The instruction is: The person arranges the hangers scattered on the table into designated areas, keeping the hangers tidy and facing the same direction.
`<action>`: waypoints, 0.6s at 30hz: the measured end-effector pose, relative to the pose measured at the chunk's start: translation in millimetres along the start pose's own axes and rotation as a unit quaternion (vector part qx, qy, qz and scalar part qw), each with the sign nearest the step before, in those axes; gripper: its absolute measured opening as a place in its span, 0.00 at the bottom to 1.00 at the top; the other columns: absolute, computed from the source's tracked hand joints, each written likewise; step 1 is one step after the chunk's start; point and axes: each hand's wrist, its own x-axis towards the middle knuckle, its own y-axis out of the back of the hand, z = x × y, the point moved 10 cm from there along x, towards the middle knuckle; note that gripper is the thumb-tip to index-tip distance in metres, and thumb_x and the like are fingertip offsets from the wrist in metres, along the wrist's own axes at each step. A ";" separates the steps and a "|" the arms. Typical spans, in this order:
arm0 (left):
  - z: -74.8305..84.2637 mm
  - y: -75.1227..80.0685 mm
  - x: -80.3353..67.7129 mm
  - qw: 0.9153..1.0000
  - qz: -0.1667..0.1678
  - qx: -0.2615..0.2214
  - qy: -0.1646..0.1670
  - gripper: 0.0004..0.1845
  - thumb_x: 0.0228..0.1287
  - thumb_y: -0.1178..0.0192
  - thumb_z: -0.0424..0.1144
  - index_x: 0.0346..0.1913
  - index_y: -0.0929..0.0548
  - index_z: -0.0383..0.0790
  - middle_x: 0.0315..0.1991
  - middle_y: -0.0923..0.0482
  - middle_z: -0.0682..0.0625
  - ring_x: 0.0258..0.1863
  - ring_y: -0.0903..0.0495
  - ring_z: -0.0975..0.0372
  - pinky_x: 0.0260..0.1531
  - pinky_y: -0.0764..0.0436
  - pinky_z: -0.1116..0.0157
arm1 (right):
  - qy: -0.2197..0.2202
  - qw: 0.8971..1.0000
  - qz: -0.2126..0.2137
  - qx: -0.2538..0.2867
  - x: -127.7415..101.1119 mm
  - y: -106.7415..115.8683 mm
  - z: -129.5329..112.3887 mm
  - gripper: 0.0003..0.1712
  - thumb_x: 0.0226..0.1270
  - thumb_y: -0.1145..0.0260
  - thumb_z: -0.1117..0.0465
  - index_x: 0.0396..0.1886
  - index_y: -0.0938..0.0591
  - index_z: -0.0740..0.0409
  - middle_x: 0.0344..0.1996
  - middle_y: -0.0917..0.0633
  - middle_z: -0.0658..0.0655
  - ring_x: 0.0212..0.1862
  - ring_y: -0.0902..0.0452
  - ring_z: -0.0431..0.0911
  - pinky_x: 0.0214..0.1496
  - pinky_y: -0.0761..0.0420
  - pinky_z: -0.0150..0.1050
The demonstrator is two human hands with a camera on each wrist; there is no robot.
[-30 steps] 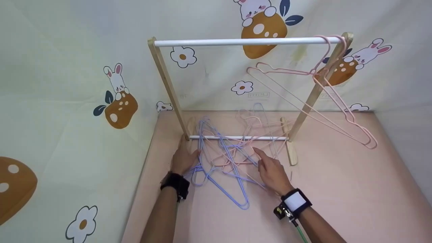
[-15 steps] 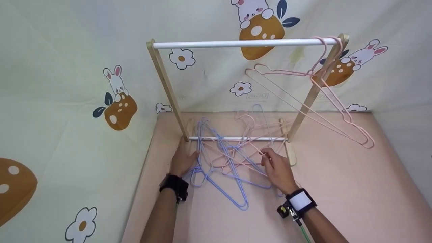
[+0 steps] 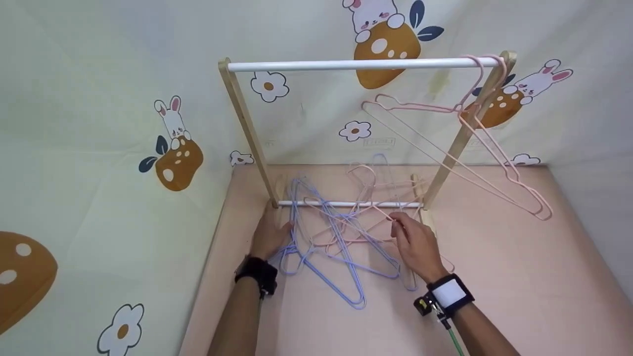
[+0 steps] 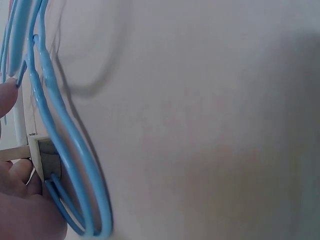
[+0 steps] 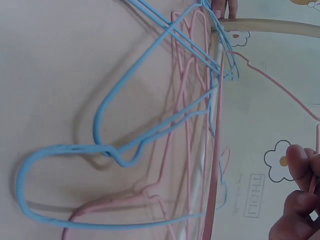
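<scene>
My right hand (image 3: pixel 419 247) pinches a pink clothes hanger (image 3: pixel 381 210) between thumb and fingers, over the right side of a tangled pile. In the right wrist view its wire (image 5: pixel 285 87) runs up from the pinching fingers (image 5: pixel 300 210). My left hand (image 3: pixel 269 232) holds the foot of the left post of a small clothes rack (image 3: pixel 249 131), fingers curled round the wood in the left wrist view. The left thumb (image 4: pixel 7 99) lies right at several blue hangers (image 3: pixel 341 247). More pink hangers (image 3: pixel 363 241) lie under and among the blue ones.
Two pink hangers (image 3: pixel 499 148) hang at the right end of the rack's white top rail (image 3: pixel 366 65). A lower white rail (image 3: pixel 336 203) crosses behind the pile. A printed sheet (image 3: pixel 306 133) stands behind and beside the rack, above the pink floor (image 3: pixel 494 277).
My right hand has moved right and slightly down, from an outstretched finger at the pile to a pinch on a pink hanger, which has shifted along with it. My left hand stays put.
</scene>
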 end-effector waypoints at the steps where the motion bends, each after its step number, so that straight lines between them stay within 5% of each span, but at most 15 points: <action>1: 0.1 -0.2 0.0 1.000 -0.001 0.001 0.003 0.53 0.78 0.32 0.47 0.92 0.57 0.45 0.88 0.49 0.34 0.86 0.47 0.39 0.83 0.47 0.41 | 0.002 1.000 0.003 -0.001 1.5 2.8 -0.7 0.11 0.80 0.36 0.72 0.53 0.11 0.60 0.26 0.17 0.44 0.27 0.24 0.40 0.32 0.25 0.43; 18: -1.7 -1.3 1.8 1.000 -0.005 0.004 0.007 0.54 0.78 0.32 0.48 0.92 0.57 0.44 0.88 0.49 0.33 0.85 0.47 0.38 0.82 0.47 0.39 | 0.032 0.997 0.058 -0.030 39.3 64.6 -20.9 0.10 0.82 0.36 0.69 0.55 0.11 0.65 0.30 0.11 0.55 0.29 0.19 0.46 0.32 0.25 0.45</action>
